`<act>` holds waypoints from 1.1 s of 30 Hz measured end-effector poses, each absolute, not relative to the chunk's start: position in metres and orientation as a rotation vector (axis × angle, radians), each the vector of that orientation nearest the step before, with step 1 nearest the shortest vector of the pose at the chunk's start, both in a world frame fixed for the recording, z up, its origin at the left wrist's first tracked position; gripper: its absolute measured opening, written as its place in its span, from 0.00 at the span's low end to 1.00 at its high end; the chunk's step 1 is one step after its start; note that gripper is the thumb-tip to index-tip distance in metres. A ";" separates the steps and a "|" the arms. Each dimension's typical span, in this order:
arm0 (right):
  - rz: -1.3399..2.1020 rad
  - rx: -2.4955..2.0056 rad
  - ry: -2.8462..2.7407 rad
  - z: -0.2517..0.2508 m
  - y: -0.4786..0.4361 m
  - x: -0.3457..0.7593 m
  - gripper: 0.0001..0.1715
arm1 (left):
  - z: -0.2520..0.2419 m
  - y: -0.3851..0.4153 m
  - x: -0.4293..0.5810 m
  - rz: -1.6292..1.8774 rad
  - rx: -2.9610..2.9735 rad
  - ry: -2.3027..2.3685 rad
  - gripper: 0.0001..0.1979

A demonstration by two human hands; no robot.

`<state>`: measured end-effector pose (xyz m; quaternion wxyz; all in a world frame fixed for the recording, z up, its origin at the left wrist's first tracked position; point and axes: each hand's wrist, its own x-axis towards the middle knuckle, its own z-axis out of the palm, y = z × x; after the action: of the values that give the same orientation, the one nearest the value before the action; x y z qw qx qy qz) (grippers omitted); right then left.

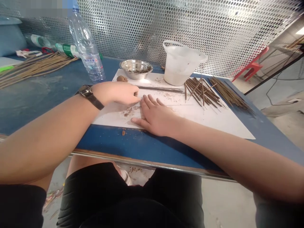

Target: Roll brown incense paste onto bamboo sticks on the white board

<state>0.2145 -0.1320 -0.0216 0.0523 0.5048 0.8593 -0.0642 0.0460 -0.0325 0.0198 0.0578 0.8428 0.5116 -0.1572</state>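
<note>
My left hand (122, 93), with a dark watch (86, 92) on the wrist, is closed with fingers curled over a white board (213, 123). Whatever its fingertips may hold is hidden. Just beside it, my right hand (158, 117) lies palm down and flat on the board, fingers stretched out. A thin stick (181, 105) runs out from beneath the right hand. Brown crumbs (128, 111) lie around both hands. Behind them is a row of thin dark sticks (161, 89). A brown lump (122, 79) sits behind my left hand.
A metal bowl (136, 69) and a white plastic bucket (177, 65) stand at the back. Brown-coated sticks (204, 91) are piled at right, beside a bundle of sticks (231, 95). A clear bottle (86, 47) stands left, near long tan sticks (40, 66). Perforated metal (133, 28) rises behind.
</note>
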 end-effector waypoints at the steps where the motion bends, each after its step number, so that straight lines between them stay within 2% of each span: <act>1: -0.200 1.515 2.616 -0.020 -0.133 0.215 0.65 | 0.019 -0.032 0.045 -0.478 2.558 1.544 0.26; 5: -0.201 1.479 2.493 -0.007 -0.158 0.213 0.68 | 0.019 -0.031 0.044 -0.472 2.559 1.527 0.26; 8: -0.207 1.511 2.521 -0.009 -0.164 0.212 0.67 | 0.020 -0.034 0.046 -0.471 2.545 1.540 0.26; 16: -0.261 1.590 2.680 -0.033 -0.108 0.226 0.67 | 0.016 -0.028 0.045 -0.404 2.543 1.537 0.23; 23: -0.287 1.571 2.533 -0.015 -0.155 0.223 0.70 | 0.020 -0.034 0.047 -0.454 2.550 1.540 0.25; 28: -0.256 1.568 2.566 -0.021 -0.125 0.224 0.62 | 0.018 -0.032 0.046 -0.455 2.569 1.541 0.24; 33: -0.280 1.534 2.632 -0.022 -0.124 0.230 0.65 | 0.016 -0.029 0.044 -0.447 2.569 1.531 0.23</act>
<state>0.2302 -0.1238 -0.0218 0.0410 0.5009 0.8597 -0.0913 0.0438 -0.0292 0.0164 0.0591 0.8481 0.5054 -0.1474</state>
